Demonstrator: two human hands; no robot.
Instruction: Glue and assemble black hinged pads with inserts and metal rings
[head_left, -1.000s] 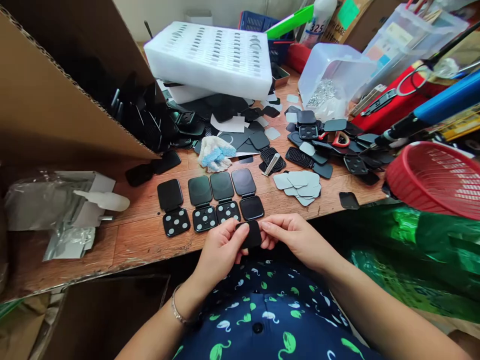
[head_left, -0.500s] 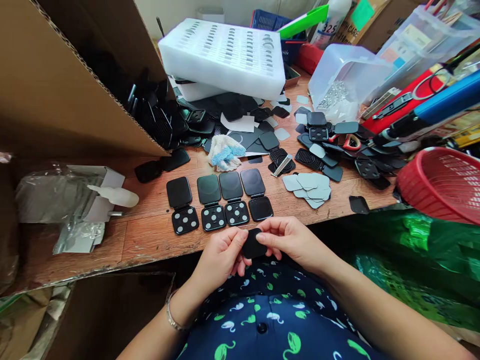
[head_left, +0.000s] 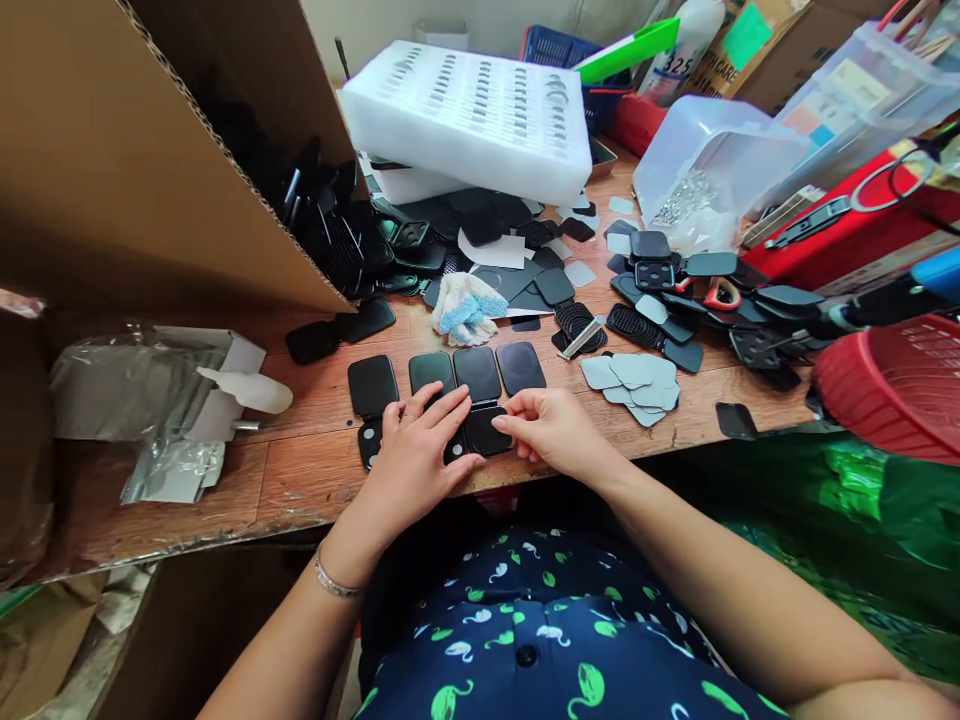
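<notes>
Four-sided black hinged cases lie unfolded in a row near the table's front edge. Over the lower halves of the left ones, my left hand (head_left: 416,440) rests flat with its fingers spread. Grey adhesive dots show on the leftmost case (head_left: 373,386) beside it. My right hand (head_left: 551,430) pinches the right edge of a black square pad (head_left: 486,432), which lies on the lower half of a case whose upper lid (head_left: 477,374) is just above. The rightmost case (head_left: 521,368) has its lower half hidden behind my right hand.
Grey square sheets (head_left: 634,385) are piled to the right. A white-and-blue cloth (head_left: 469,308), a white foam block (head_left: 469,125) and loose black parts lie behind. A white dropper bottle (head_left: 251,390) is at left. A red basket (head_left: 892,390) stands at the right edge.
Both hands have moved up from the table's edge to the row of cases. The black square pad now lies on a case's dotted lower half. My left hand has let go of it and flattened.
</notes>
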